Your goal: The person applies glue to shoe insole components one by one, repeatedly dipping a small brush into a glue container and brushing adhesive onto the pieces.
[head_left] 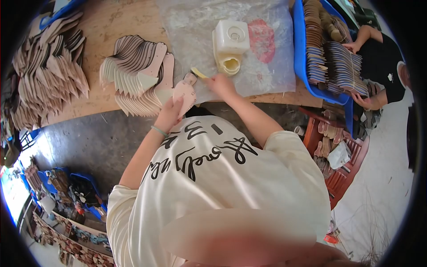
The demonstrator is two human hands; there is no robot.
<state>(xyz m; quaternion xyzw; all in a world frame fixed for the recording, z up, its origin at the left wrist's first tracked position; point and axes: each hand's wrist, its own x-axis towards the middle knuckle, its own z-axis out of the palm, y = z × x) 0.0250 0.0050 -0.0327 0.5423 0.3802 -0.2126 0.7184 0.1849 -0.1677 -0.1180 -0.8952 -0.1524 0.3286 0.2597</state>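
Note:
My left hand (169, 112) is closed around a pale pink insole board (184, 94), held over the table's near edge with its narrower end pointing away from me. In my right hand (221, 86) is a small brush (200, 73) with a yellowish handle. Its dark tip lies right by the far end of the insole board; I cannot tell whether they touch. Beyond my right hand stands a white plastic glue pot (232, 39) with a yellowed round opening (231, 66). Fanned stacks of similar insole boards (141, 62) lie left of my hands.
Plastic sheeting (191, 26) covers part of the wooden table (106, 18), with a red patch (262, 41) on it. More stacked pieces (49, 66) lie far left. At right, a blue crate (300, 58) holds packed soles, handled by another person (380, 62). A reddish wooden rack (340, 178) stands below.

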